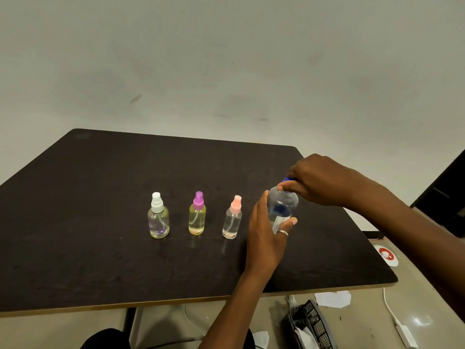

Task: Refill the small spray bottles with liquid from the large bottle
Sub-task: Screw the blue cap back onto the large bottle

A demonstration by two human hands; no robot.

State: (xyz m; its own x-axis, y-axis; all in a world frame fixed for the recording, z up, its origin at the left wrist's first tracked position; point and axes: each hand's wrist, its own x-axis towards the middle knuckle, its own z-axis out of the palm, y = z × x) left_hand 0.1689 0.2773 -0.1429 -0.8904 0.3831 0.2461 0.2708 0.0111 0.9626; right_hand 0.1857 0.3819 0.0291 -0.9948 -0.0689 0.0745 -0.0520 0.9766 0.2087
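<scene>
Fingers (289, 222) of the left hand (266, 238) wrap the clear large bottle (283, 206) at the tabletop's (100, 197) right side, while the right hand (319, 180) pinches its blue cap (286, 179). Three small spray bottles (197, 214), capped white, purple and pink, stand in a row just left.

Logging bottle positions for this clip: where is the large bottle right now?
The large bottle is right of centre on the dark table, just right of the pink-capped spray bottle, held in the left hand.
</scene>
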